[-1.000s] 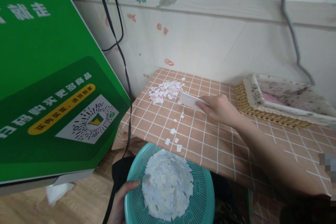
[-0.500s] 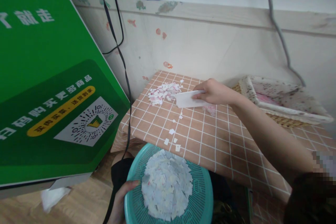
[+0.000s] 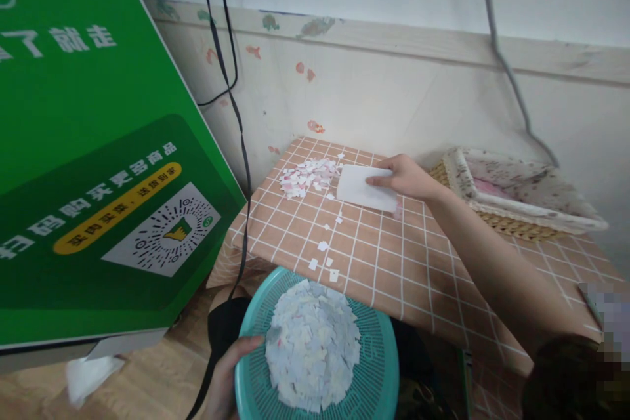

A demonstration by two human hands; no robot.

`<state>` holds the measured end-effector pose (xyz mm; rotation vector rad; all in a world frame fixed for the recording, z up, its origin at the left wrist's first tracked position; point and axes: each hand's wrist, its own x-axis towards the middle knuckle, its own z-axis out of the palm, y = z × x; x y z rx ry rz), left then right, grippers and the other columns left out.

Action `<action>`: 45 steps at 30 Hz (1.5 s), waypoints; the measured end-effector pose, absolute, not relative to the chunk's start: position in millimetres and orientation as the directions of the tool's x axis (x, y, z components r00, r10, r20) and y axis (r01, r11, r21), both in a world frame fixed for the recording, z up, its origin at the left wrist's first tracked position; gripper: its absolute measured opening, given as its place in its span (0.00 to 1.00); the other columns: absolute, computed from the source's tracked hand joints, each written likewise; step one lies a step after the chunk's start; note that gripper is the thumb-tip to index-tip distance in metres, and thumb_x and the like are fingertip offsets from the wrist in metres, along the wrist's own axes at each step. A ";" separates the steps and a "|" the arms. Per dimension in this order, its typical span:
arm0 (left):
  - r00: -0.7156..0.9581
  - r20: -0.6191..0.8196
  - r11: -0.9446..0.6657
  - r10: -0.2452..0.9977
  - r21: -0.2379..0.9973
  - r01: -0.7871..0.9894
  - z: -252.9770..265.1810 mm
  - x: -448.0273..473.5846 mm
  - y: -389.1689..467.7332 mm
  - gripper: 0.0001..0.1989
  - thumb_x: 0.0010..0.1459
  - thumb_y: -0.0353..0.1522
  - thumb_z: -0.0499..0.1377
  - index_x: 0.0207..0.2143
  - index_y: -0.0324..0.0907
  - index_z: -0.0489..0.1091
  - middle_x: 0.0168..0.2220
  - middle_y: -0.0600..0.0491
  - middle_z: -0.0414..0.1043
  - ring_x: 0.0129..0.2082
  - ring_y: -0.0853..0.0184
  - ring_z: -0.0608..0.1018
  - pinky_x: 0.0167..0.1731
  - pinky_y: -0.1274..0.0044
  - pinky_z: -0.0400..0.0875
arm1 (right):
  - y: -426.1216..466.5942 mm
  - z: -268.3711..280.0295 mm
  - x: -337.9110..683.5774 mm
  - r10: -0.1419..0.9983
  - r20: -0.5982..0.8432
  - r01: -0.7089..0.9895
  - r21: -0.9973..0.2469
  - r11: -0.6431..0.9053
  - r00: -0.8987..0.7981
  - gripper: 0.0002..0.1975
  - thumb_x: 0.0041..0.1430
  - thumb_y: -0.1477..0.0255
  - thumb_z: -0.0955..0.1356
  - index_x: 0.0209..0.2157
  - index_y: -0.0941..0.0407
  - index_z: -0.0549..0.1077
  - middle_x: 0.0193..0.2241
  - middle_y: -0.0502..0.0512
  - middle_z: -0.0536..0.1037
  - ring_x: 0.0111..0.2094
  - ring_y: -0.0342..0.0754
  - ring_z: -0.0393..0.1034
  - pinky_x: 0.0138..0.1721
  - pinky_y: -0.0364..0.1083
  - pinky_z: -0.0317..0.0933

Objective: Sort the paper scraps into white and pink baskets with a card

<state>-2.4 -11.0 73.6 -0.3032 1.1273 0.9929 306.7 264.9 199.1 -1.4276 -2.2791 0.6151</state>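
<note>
My right hand (image 3: 406, 176) pinches a flat white card (image 3: 364, 185) between thumb and fingers, just above the tabletop. To the left of the card lies a pile of small white and pinkish paper scraps (image 3: 306, 177). A few loose scraps (image 3: 322, 246) trail across the cloth toward the near edge. Below that edge, my left hand (image 3: 231, 367) grips the rim of a teal plastic basket (image 3: 374, 348), thumb over the inside. The basket holds a big heap of paper scraps (image 3: 315, 348). Something pink (image 3: 398, 211) shows partly behind the card.
A brown checked tablecloth (image 3: 403, 256) covers the table against the wall. A lined wicker basket (image 3: 522, 203) stands at its right. On the left is a large green sign (image 3: 98, 144), with dark cords (image 3: 241, 138) hanging beside it. A white bag (image 3: 91, 377) lies on the floor.
My right hand has drawn the card slightly right, away from the scrap pile, and its broad face now shows more. My left hand stays on the basket rim.
</note>
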 end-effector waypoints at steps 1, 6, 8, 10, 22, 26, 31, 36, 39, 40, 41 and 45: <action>0.078 -0.857 0.555 0.510 0.258 -0.791 72.8 -2.3 -11.5 0.19 0.43 0.26 0.62 0.41 0.31 0.75 0.28 0.44 0.81 0.34 0.48 0.81 0.37 0.61 0.74 | 265.7 197.8 307.4 0.913 0.087 0.733 -0.569 0.374 -0.399 0.14 0.52 0.64 0.68 0.21 0.60 0.69 0.19 0.49 0.66 0.21 0.41 0.57 0.22 0.44 0.49; 0.083 -0.855 0.558 0.512 0.258 -0.789 68.4 -4.1 -14.8 0.19 0.45 0.27 0.61 0.43 0.31 0.74 0.29 0.43 0.82 0.35 0.47 0.81 0.38 0.59 0.73 | 267.4 196.7 303.3 0.902 0.077 0.700 -0.605 0.380 -0.424 0.14 0.52 0.64 0.68 0.21 0.59 0.69 0.19 0.49 0.64 0.21 0.40 0.56 0.21 0.43 0.50; 0.097 -0.849 0.562 0.520 0.255 -0.787 66.3 -5.8 -15.5 0.19 0.45 0.27 0.62 0.42 0.31 0.75 0.29 0.43 0.82 0.36 0.47 0.81 0.39 0.60 0.73 | 267.5 198.1 299.8 0.892 0.047 0.700 -0.602 0.384 -0.449 0.14 0.51 0.63 0.68 0.21 0.59 0.68 0.18 0.49 0.64 0.21 0.40 0.56 0.21 0.43 0.49; 0.109 -0.841 0.566 0.530 0.255 -0.784 64.0 -7.4 -15.9 0.18 0.45 0.27 0.62 0.41 0.31 0.75 0.29 0.43 0.82 0.36 0.48 0.81 0.39 0.60 0.73 | 267.8 199.8 296.3 0.888 0.065 0.698 -0.593 0.401 -0.455 0.15 0.51 0.63 0.68 0.21 0.59 0.68 0.19 0.49 0.64 0.22 0.40 0.56 0.21 0.43 0.49; 0.065 -0.848 0.568 0.526 0.293 -0.769 67.4 -4.3 -14.4 0.20 0.46 0.27 0.62 0.44 0.30 0.74 0.31 0.42 0.82 0.36 0.47 0.81 0.40 0.59 0.73 | 266.0 221.5 296.8 0.839 0.015 0.729 -0.486 0.481 -0.544 0.15 0.51 0.62 0.67 0.25 0.61 0.74 0.22 0.52 0.71 0.24 0.43 0.62 0.25 0.43 0.54; 0.069 -0.845 0.559 0.531 0.287 -0.778 73.7 -2.3 -13.2 0.22 0.45 0.27 0.61 0.46 0.29 0.73 0.30 0.42 0.82 0.36 0.47 0.81 0.40 0.60 0.73 | 265.2 223.2 304.0 0.834 -0.022 0.737 -0.482 0.475 -0.551 0.15 0.50 0.61 0.68 0.24 0.60 0.73 0.20 0.51 0.70 0.23 0.42 0.62 0.24 0.42 0.54; 0.061 -0.844 0.559 0.533 0.298 -0.774 70.6 -3.3 -14.3 0.23 0.44 0.26 0.62 0.46 0.30 0.72 0.30 0.42 0.82 0.35 0.48 0.81 0.38 0.61 0.74 | 253.1 226.4 316.6 0.856 0.023 0.713 -0.543 0.444 -0.516 0.16 0.52 0.59 0.67 0.26 0.60 0.73 0.21 0.52 0.71 0.23 0.43 0.63 0.23 0.43 0.55; 0.096 -0.838 0.580 0.537 0.285 -0.763 57.2 -8.8 -17.6 0.17 0.45 0.28 0.63 0.41 0.31 0.75 0.28 0.43 0.81 0.35 0.48 0.81 0.36 0.62 0.75 | 223.2 209.4 329.7 0.893 0.109 0.738 -0.525 0.424 -0.436 0.17 0.55 0.59 0.66 0.25 0.59 0.74 0.19 0.51 0.71 0.20 0.42 0.61 0.20 0.43 0.53; 0.109 -0.824 0.586 0.555 0.295 -0.755 53.5 -10.9 -19.1 0.12 0.46 0.29 0.63 0.35 0.33 0.76 0.26 0.45 0.81 0.35 0.49 0.81 0.37 0.62 0.75 | 211.3 193.7 334.8 0.909 0.117 0.738 -0.547 0.394 -0.399 0.17 0.55 0.59 0.66 0.29 0.59 0.76 0.21 0.52 0.73 0.22 0.43 0.64 0.22 0.43 0.55; 0.105 -0.824 0.585 0.557 0.300 -0.753 53.6 -11.0 -19.2 0.10 0.45 0.29 0.63 0.33 0.33 0.76 0.26 0.45 0.81 0.35 0.49 0.81 0.37 0.62 0.75 | 209.6 189.7 335.4 0.912 0.108 0.735 -0.558 0.385 -0.395 0.17 0.55 0.59 0.66 0.30 0.59 0.77 0.22 0.52 0.75 0.23 0.44 0.66 0.22 0.44 0.57; 0.094 -0.826 0.583 0.556 0.308 -0.752 54.1 -11.0 -19.3 0.08 0.45 0.28 0.63 0.30 0.34 0.76 0.25 0.45 0.81 0.34 0.49 0.81 0.37 0.62 0.75 | 208.8 186.7 335.5 0.911 0.107 0.728 -0.568 0.384 -0.397 0.17 0.55 0.59 0.66 0.31 0.59 0.77 0.24 0.53 0.76 0.24 0.45 0.67 0.24 0.44 0.58; 0.083 -0.829 0.582 0.554 0.314 -0.750 56.8 -9.8 -18.9 0.05 0.45 0.27 0.64 0.28 0.34 0.76 0.24 0.46 0.80 0.34 0.50 0.81 0.38 0.62 0.75 | 211.2 185.2 334.5 0.893 0.226 0.652 -0.618 0.440 -0.389 0.16 0.55 0.62 0.68 0.40 0.58 0.77 0.37 0.56 0.79 0.35 0.50 0.73 0.35 0.47 0.65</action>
